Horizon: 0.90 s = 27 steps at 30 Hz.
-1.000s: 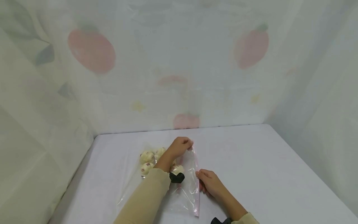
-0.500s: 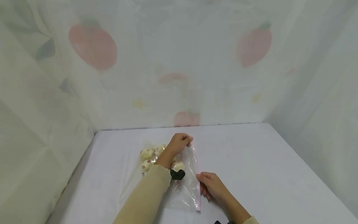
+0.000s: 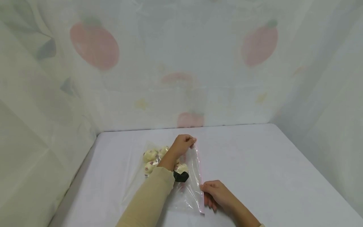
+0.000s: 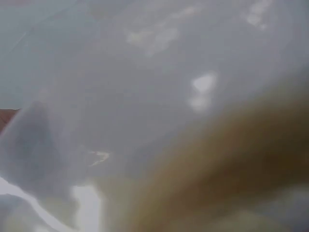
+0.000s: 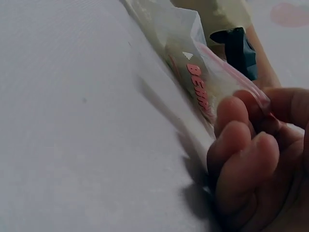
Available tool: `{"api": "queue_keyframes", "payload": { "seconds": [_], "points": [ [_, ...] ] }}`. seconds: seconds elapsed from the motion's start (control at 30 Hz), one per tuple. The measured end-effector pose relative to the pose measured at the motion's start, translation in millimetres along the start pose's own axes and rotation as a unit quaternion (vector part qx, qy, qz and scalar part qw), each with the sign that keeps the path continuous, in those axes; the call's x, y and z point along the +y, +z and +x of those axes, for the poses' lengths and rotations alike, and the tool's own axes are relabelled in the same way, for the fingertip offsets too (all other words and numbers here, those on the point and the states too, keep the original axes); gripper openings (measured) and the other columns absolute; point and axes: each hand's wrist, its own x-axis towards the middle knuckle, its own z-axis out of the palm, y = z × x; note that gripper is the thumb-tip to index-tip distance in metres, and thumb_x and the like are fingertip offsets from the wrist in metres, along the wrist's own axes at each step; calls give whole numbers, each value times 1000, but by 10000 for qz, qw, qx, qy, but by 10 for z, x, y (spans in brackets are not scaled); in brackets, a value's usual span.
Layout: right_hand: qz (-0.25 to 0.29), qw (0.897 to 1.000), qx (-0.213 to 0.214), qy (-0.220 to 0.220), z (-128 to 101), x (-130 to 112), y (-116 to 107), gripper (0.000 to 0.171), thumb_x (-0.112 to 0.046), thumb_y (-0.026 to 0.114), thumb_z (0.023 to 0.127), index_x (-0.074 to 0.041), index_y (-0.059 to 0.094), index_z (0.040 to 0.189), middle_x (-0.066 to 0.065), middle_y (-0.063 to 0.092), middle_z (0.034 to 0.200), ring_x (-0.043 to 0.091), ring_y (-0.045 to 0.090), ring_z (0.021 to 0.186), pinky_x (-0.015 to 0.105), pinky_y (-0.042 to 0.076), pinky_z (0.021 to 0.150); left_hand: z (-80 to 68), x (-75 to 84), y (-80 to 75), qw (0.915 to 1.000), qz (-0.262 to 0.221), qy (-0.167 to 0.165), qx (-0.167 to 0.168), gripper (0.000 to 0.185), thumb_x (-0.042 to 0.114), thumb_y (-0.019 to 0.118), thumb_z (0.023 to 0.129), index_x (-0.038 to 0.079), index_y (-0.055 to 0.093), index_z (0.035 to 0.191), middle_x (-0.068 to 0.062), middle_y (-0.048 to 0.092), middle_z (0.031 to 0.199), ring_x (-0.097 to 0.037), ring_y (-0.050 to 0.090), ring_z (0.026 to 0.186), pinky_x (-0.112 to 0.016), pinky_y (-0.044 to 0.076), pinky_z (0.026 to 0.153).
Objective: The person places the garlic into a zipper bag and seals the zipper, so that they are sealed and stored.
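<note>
A clear zip bag point(image 3: 190, 186) with a pink seal strip point(image 3: 200, 171) lies on the white table point(image 3: 255, 164). Several pale round buns point(image 3: 150, 156) sit in its left part. My left hand point(image 3: 184, 143) pinches the far end of the strip. My right hand point(image 3: 216, 194) pinches the strip near its near end, thumb and fingers curled on it; the right wrist view shows the fingertips point(image 5: 241, 140) on the pink edge with red lettering point(image 5: 198, 89). The left wrist view is a blur of plastic.
Pale curtains with pink fruit prints point(image 3: 95, 44) close in the table at the back and both sides. The table's right half point(image 3: 269, 176) is bare cloth. A black wrist strap point(image 3: 180, 176) shows on the left sleeve.
My right hand has slid toward me along the pink strip, about half a hand's length. The left hand has kept its pinch at the far end.
</note>
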Motion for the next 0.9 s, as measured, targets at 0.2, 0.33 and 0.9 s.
{"api": "queue_keyframes", "payload": {
  "seconds": [0.2,0.33,0.9],
  "points": [
    [-71,9979,-639,-24,-37,3,-12,47,-24,58,96,20,52,79,0,60,55,3,47,38,19,40,37,-25,-26,-1,9999,-92,33,47,29,34,58,99,9,69,88,0,64,77,-14,57,80,-32,46,77],
    [-235,9944,-1025,-103,-40,3,-19,45,-21,58,95,20,53,77,-2,61,56,2,47,40,17,40,38,-38,-34,-11,9999,-106,-20,58,29,35,59,99,10,69,88,0,64,76,-14,56,80,-32,45,78],
    [-1136,9740,-1902,-479,-51,-19,-6,37,-20,64,91,9,61,67,39,50,59,0,45,41,17,36,39,-46,-70,-64,9997,-214,-105,19,28,35,59,99,11,69,90,0,65,77,-16,55,79,-31,46,76]
  ]
}}
